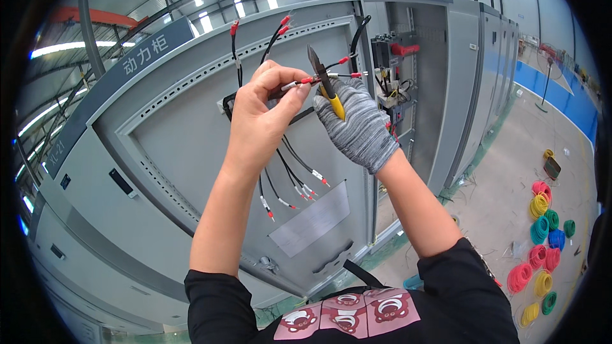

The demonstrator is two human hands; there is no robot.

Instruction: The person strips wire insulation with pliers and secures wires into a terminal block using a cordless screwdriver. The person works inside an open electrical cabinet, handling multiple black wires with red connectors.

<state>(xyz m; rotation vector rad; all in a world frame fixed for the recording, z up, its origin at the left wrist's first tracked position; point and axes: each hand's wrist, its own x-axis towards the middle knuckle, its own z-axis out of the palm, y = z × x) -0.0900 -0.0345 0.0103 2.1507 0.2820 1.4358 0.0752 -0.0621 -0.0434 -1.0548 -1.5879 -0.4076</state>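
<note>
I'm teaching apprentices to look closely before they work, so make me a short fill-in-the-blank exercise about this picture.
1. Covering the right hand is a grey knitted ____.
2. The left hand pinches a wire between its forefinger and ____.
3. The pliers in the right hand show a bright ____ handle.
4. The coloured wire coils at the far right of the view lie on the ____.

Missing words: glove; thumb; yellow; floor.
</note>
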